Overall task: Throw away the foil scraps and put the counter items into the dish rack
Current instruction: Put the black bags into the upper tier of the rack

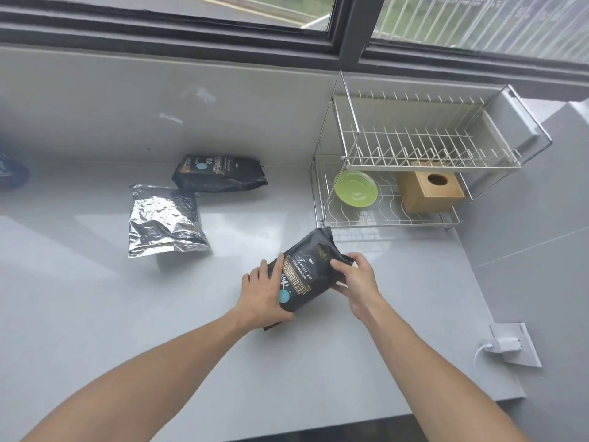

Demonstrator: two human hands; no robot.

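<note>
I hold a black coffee bag (306, 271) with both hands just above the grey counter, in front of the dish rack. My left hand (263, 293) grips its lower end and my right hand (357, 277) grips its upper right side. A second black coffee bag (220, 173) lies flat near the back wall. A crumpled silver foil bag (165, 220) lies just in front of it. The two-tier wire dish rack (414, 161) stands at the back right; its lower tier holds a green plate (355, 188) and a wooden box (430, 186).
A dark blue object (12, 170) shows at the left edge. A wall socket with a white charger (510, 344) sits on the right wall. The counter's front edge runs along the bottom. A window spans the back.
</note>
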